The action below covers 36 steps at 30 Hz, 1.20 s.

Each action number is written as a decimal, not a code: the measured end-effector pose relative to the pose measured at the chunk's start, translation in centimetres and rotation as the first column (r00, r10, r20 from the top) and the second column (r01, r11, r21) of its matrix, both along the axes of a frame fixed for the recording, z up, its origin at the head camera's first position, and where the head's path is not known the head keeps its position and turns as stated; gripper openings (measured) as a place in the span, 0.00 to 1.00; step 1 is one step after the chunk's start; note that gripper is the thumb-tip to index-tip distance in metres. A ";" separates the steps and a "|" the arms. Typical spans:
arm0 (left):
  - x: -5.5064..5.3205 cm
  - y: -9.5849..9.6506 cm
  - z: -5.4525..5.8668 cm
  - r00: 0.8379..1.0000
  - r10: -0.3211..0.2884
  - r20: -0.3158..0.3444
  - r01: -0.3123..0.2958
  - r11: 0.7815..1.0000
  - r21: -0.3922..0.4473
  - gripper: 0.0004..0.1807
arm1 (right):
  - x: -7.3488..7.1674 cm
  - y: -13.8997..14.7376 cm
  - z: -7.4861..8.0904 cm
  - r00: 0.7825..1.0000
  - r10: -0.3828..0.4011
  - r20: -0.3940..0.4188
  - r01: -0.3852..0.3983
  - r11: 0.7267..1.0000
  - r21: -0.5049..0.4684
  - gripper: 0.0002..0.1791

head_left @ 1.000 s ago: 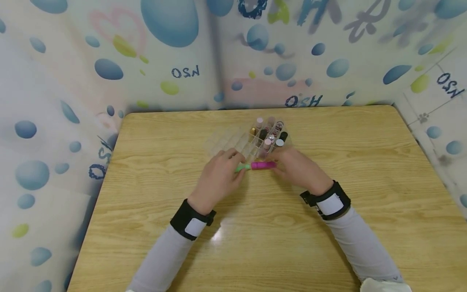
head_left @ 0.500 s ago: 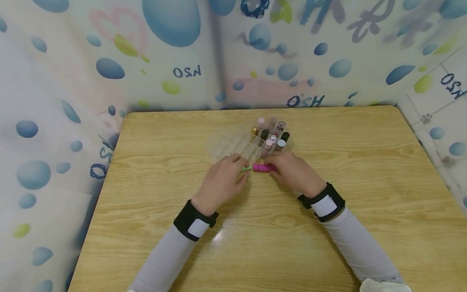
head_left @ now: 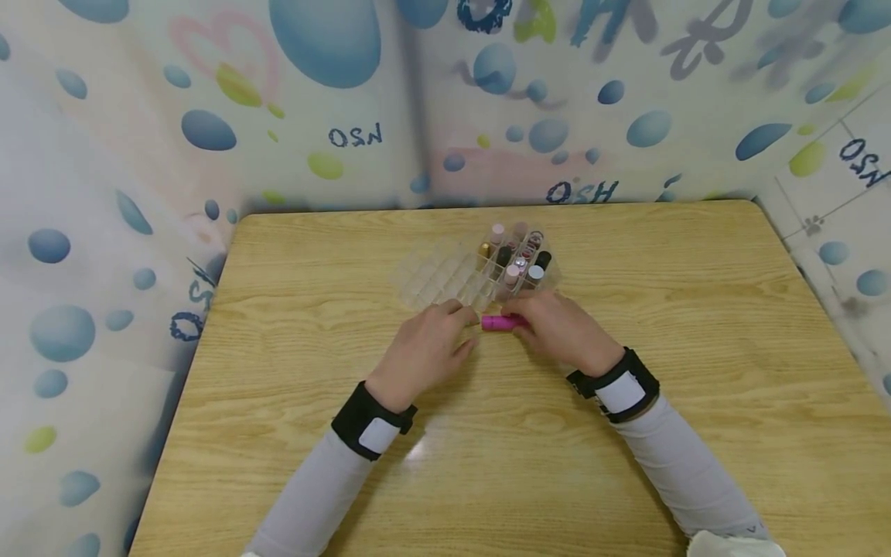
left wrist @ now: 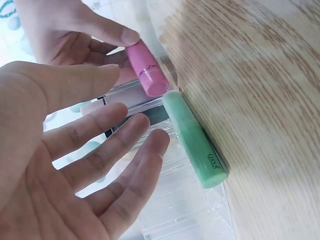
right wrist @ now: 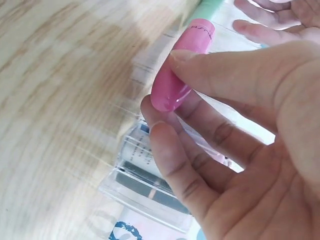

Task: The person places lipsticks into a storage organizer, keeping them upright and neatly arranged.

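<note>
My right hand (head_left: 560,329) pinches a glossy pink lipstick tube (right wrist: 182,65) between thumb and fingers, just in front of a clear organizer (head_left: 442,275). Beside it, a green lipstick tube (left wrist: 197,140) lies along the organizer's front edge, one end close to the pink tube's end. My left hand (left wrist: 95,145) holds nothing; its fingers are spread and slightly bent, near the green tube. From the head view the left hand hides most of the green tube.
Several lipsticks and small bottles, some with a black cap (head_left: 543,261) or a white cap (head_left: 535,272), stand in the organizer's right part. A wood-grain table (head_left: 313,263) surrounds it, with a patterned wall (head_left: 292,155) behind.
My left hand has let go of the green tube, which it held earlier, and its fingers have opened. Both hands shifted slightly nearer to me; the right hand still pinches the pink tube.
</note>
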State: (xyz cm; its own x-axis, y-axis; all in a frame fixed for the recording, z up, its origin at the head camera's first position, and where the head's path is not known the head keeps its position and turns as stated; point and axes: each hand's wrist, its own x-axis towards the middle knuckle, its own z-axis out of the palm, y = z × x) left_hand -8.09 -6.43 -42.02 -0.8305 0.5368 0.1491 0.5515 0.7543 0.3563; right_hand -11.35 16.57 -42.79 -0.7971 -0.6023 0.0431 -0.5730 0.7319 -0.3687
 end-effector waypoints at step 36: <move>-0.2 0.4 0.0 0.999 -0.045 0.028 0.045 0.998 0.034 0.04 | 1.1 -0.4 2.7 0.991 0.132 0.018 -0.127 0.978 -0.163 0.09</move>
